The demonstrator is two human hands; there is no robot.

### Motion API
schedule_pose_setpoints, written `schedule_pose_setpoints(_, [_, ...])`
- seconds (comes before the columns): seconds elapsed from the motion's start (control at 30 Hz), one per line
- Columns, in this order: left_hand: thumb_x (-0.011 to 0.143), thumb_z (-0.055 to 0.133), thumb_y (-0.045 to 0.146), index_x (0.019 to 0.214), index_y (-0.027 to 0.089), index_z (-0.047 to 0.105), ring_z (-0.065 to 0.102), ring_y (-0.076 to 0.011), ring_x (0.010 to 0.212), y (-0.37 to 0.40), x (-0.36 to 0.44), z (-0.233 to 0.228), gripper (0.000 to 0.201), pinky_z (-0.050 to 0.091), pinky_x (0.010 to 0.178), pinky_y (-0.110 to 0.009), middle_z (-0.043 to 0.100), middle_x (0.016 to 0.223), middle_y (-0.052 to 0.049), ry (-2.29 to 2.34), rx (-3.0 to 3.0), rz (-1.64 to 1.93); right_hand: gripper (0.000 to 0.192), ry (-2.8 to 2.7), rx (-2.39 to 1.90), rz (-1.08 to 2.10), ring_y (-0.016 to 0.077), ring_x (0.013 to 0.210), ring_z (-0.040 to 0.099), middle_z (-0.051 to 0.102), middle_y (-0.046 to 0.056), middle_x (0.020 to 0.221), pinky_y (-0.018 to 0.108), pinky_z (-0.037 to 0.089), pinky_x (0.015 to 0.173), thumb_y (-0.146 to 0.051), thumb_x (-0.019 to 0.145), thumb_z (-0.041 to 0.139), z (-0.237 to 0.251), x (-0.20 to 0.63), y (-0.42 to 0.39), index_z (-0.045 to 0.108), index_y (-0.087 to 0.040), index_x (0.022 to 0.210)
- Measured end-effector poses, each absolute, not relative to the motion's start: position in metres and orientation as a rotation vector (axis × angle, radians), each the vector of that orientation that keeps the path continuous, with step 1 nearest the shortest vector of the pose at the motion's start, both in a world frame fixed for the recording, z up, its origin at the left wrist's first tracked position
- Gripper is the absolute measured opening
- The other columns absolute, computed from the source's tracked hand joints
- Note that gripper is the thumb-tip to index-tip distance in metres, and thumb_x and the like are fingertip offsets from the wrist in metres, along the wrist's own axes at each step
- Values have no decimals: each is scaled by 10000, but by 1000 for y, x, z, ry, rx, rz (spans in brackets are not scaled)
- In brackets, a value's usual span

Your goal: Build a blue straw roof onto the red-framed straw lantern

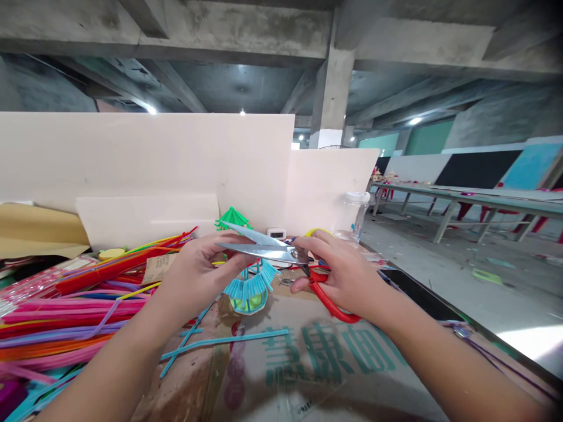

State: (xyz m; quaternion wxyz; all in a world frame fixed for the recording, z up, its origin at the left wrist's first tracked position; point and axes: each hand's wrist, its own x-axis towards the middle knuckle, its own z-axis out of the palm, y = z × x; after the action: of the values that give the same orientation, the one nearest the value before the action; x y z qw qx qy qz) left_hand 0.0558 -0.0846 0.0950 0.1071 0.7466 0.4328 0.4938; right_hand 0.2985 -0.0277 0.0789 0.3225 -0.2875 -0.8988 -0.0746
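Note:
In my right hand (338, 272) is a pair of scissors (272, 252) with red handles. Its blades are parted and point left, reaching my left hand (202, 264). The fingers of that hand are closed in a pinch beside the blade tips; whatever is between them is hidden. Below the blades sits a small model with a pale blue fringe of short pipe cleaner pieces (248, 288) and a light green base. A green pointed roof (233, 218) rises behind the blades. Blue pipe cleaners (229, 339) lie crossed on the cardboard in front.
Bundles of coloured pipe cleaners (74, 310) cover the left side. A cardboard sheet (264, 387) with green printed characters lies under the work. White boards (145, 158) stand behind, with a clear lidded jar (354, 217) and a small white digital device (276, 233). Right lies a black flat object (422, 299).

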Motion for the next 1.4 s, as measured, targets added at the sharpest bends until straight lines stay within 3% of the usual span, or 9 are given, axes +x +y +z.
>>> schedule_pose_setpoints(0.33, [850,633,351,900,261,750,652,-165,849,-88,55,96,155,500,766,-241,735,912,15,1280,2269,1431,523,-2364,-761,-415,208,807,581,636,77,963,303,384,683,-558,802,632,75,301,-26,565,-179,1156])
schedule_pose_setpoints(0.6, [822,672,393,919,234,734,668,-134,770,-81,51,89,196,522,654,-193,739,874,5,1244,2026,1430,457,-2295,-893,-161,188,735,601,669,33,874,257,377,609,-496,787,681,77,300,-23,574,-201,1119])
schedule_pose_setpoints(0.73, [831,667,359,937,217,713,688,-130,778,-79,51,90,183,548,705,-199,748,838,5,1135,1907,1444,492,-2299,-868,-150,204,812,593,649,65,954,276,415,689,-431,778,703,81,302,-19,533,-168,1157])
schedule_pose_setpoints(0.93, [835,656,293,859,182,698,694,-133,730,-80,52,94,122,559,663,-201,743,765,2,1132,1901,1455,577,-2314,-799,-138,211,857,565,593,86,1031,292,421,704,-518,762,697,79,300,-20,500,-172,1179])
schedule_pose_setpoints(1.23, [809,660,212,883,209,727,696,-116,738,-80,56,95,100,541,646,-166,755,834,20,1064,1946,1486,529,-2330,-785,-294,221,851,562,579,83,996,309,402,697,-541,777,669,78,299,-27,532,-185,1145])
schedule_pose_setpoints(1.4, [816,608,140,911,242,732,697,-108,744,-83,55,96,186,535,661,-159,753,803,51,1127,2045,1427,573,-2321,-795,-347,227,837,560,571,82,971,328,415,712,-549,766,675,78,297,-27,535,-170,1171])
